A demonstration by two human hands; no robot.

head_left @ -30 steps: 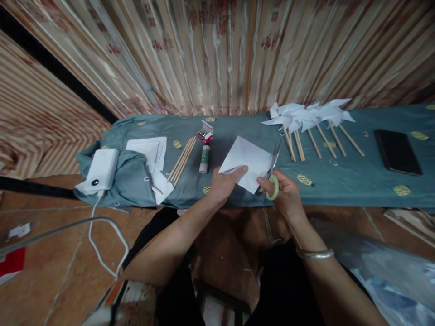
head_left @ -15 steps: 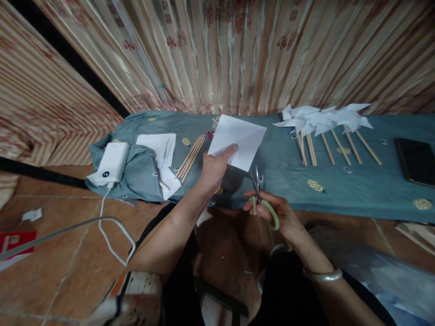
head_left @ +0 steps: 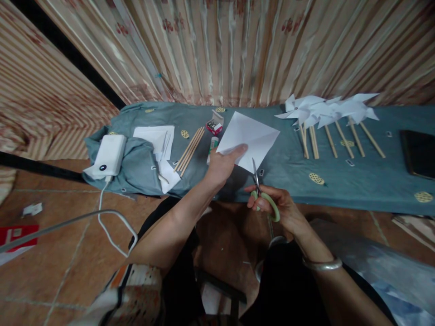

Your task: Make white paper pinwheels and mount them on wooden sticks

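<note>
My left hand is closed on a square sheet of white paper, its thumb lying on top and its other fingers hidden beneath. Faint crease lines cross the paper. In my right hand is a pair of scissors with light green handles. Their blades point away from me and overlap the paper's near corner. A small red box of metal pins lies just beyond my left hand, and a green-and-white tube is partly covered by that hand.
Several wooden sticks and white paper sheets lie left. A white power bank with a cable sits at the cloth's left end. Several paper pinwheels on sticks lie right, with a dark phone-like device beyond.
The paper has shifted right in my left hand, uncovering the red box and the tube. The scissor blades have closed together somewhat and now reach over the paper's near corner.
</note>
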